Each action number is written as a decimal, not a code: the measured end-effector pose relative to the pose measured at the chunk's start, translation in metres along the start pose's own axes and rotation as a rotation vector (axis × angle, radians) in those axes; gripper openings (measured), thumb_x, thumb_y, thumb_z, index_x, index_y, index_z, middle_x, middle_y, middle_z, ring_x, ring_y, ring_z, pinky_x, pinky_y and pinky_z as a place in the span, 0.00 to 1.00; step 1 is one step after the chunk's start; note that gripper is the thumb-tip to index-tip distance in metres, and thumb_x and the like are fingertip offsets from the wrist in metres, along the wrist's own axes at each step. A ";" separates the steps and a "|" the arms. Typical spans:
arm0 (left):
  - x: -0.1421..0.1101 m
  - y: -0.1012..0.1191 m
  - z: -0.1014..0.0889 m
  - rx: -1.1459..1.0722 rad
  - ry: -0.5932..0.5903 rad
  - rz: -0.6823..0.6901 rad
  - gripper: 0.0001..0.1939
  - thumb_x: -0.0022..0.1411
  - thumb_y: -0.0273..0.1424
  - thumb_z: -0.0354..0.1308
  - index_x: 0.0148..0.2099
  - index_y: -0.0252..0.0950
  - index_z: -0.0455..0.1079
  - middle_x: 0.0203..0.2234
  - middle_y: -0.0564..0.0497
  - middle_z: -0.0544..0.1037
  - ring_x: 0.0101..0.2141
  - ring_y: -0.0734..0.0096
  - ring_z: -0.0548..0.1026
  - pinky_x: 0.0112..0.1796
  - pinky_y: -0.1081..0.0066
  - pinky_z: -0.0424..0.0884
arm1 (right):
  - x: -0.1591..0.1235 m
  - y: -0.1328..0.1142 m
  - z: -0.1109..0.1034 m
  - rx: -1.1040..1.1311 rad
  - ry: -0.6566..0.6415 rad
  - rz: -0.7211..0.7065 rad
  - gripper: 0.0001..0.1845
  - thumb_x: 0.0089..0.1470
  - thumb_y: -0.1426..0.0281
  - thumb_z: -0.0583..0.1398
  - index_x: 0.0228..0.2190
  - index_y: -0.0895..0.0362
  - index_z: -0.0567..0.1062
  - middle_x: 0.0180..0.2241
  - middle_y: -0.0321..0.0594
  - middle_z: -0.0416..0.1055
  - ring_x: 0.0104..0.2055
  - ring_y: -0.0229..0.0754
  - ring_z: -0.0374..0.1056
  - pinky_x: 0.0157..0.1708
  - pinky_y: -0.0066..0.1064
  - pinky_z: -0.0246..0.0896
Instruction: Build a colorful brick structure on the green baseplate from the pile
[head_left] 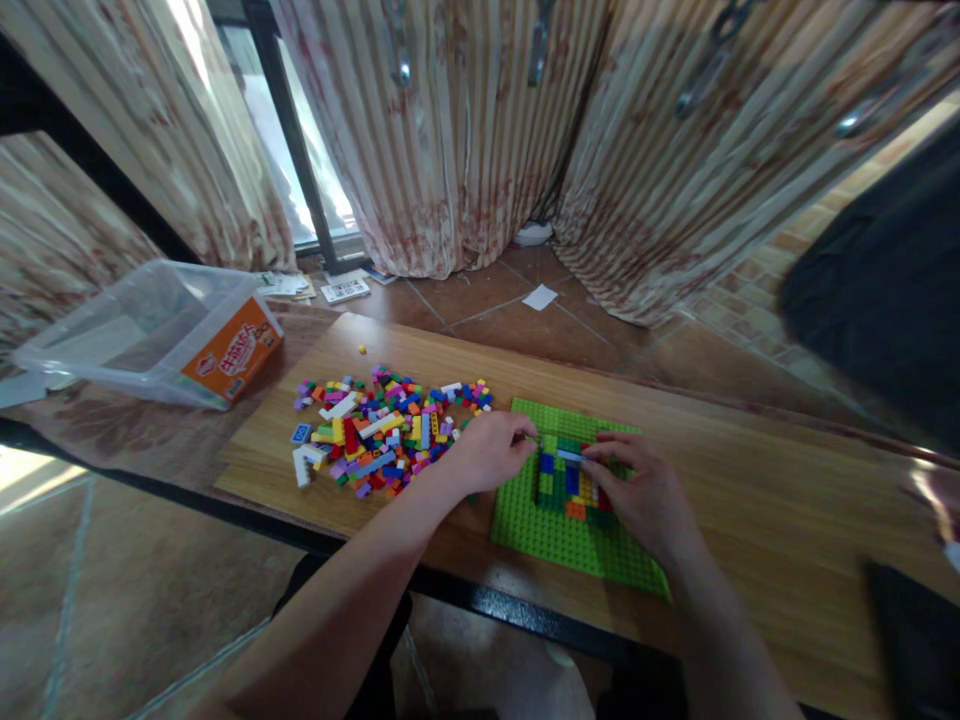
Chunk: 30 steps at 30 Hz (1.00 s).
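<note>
A green studded baseplate [525, 525] lies on the wooden table, with a low build of coloured bricks [574, 482] in blue, green, yellow, red and orange on it. My right hand [649, 495] is over the plate's right side, thumb and fingers pinched at the end of a long light blue brick [570, 456] that lies across the build. At the plate's left edge is my left hand [491, 450], its fingers curled together near the build. What sits in its fingertips, if anything, is too small to make out.
A loose pile of mixed toy bricks [382, 440] spreads left of the plate. Farther left stands a clear plastic bin [161, 330] with an orange label. A dark flat object [915, 640] lies at the right. Striped curtains [465, 150] hang beyond the table.
</note>
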<state>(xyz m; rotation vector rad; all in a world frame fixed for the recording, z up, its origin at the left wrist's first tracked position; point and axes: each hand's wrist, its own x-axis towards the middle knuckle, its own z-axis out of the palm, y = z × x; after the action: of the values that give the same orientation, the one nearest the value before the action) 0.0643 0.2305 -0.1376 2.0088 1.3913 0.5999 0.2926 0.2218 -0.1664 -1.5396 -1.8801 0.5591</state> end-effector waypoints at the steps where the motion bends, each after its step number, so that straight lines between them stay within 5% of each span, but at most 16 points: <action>1: 0.000 0.000 0.000 -0.001 -0.001 -0.001 0.10 0.62 0.26 0.55 0.41 0.33 0.78 0.31 0.49 0.81 0.30 0.69 0.76 0.32 0.72 0.68 | 0.000 0.000 0.000 0.000 -0.002 0.001 0.09 0.51 0.62 0.62 0.30 0.52 0.80 0.44 0.44 0.73 0.49 0.49 0.69 0.53 0.46 0.61; 21: -0.006 0.007 0.008 0.084 0.001 0.057 0.10 0.63 0.27 0.54 0.40 0.36 0.77 0.33 0.49 0.81 0.34 0.66 0.77 0.38 0.69 0.70 | 0.003 -0.006 0.005 0.086 0.000 0.035 0.10 0.48 0.61 0.63 0.29 0.54 0.79 0.41 0.44 0.76 0.45 0.50 0.71 0.50 0.46 0.64; 30: -0.005 0.009 0.014 0.055 0.109 0.040 0.11 0.63 0.26 0.53 0.45 0.34 0.75 0.37 0.46 0.80 0.38 0.63 0.77 0.43 0.65 0.73 | 0.004 0.001 0.000 0.220 -0.052 0.240 0.20 0.50 0.59 0.63 0.42 0.56 0.77 0.40 0.44 0.78 0.37 0.47 0.75 0.38 0.41 0.71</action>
<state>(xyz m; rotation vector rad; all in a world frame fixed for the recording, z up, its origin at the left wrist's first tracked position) 0.0782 0.2205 -0.1413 2.0795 1.4485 0.7057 0.2929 0.2257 -0.1664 -1.6244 -1.6187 0.8901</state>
